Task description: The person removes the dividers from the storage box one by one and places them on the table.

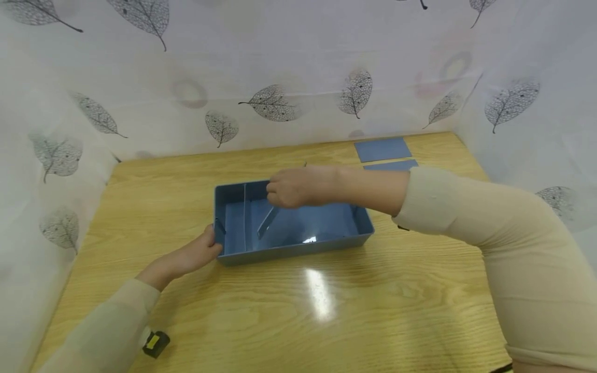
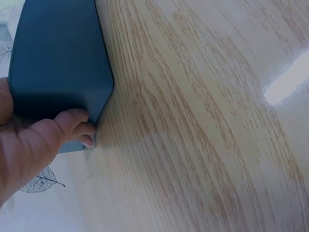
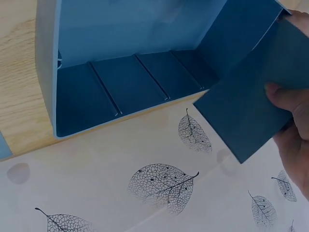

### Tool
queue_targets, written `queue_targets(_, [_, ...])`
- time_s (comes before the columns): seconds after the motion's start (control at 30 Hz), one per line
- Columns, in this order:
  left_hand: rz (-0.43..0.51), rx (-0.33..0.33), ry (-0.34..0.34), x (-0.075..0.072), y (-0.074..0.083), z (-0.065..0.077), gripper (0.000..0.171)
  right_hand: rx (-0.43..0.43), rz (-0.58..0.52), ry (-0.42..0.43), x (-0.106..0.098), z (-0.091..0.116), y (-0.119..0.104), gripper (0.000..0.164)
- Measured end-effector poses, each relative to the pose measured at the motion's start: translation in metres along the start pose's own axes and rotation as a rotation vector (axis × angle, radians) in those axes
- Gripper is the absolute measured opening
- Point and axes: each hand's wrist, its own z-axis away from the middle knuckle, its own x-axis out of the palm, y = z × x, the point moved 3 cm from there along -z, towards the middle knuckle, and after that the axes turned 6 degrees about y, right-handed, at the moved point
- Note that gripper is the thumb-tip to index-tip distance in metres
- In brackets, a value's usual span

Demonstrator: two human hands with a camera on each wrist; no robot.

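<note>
A blue open-topped box (image 1: 294, 252) lies lengthwise on the wooden table. One upright divider (image 1: 244, 217) spans it near its left end. My left hand (image 1: 199, 252) grips the box's left end wall; in the left wrist view, that hand's fingers (image 2: 72, 121) curl at the box's edge. Over the box, my right hand (image 1: 298, 187) pinches a loose blue divider panel (image 1: 268, 223), which is tilted. The right wrist view shows the thumb (image 3: 280, 96) on the face of this panel (image 3: 241, 111), its lower corner standing clear of the box wall.
Two flat blue panels, one farther back (image 1: 383, 149) and one nearer (image 1: 392, 165), lie at the table's back right. Ribs (image 3: 104, 89) run along the box's inner wall. A small black object with a yellow patch (image 1: 156, 344) is beside the left sleeve. A leaf-print cloth (image 1: 298, 67) borders the table.
</note>
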Motion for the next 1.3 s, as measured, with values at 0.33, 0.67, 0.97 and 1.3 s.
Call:
queue_targets(0.33, [-0.017, -0.06, -0.035, -0.001, 0.001, 0.004, 0.066, 0.311, -0.329, -0.129, -0.002, 0.008, -0.004, 0.026])
queue_targets(0.67, [-0.006, -0.103, -0.064, -0.002, 0.001, 0.006, 0.071, 0.379, -0.332, -0.201, -0.007, 0.013, -0.018, 0.023])
queue_targets(0.97, [-0.02, -0.074, -0.044, -0.001, 0.0, 0.004, 0.07, 0.44, -0.377, -0.19, -0.002, 0.035, -0.02, 0.021])
queue_targets(1.3, [-0.016, -0.057, -0.039, -0.001, 0.001, 0.002, 0.069, 0.543, -0.485, -0.082, 0.002, 0.074, -0.007, 0.022])
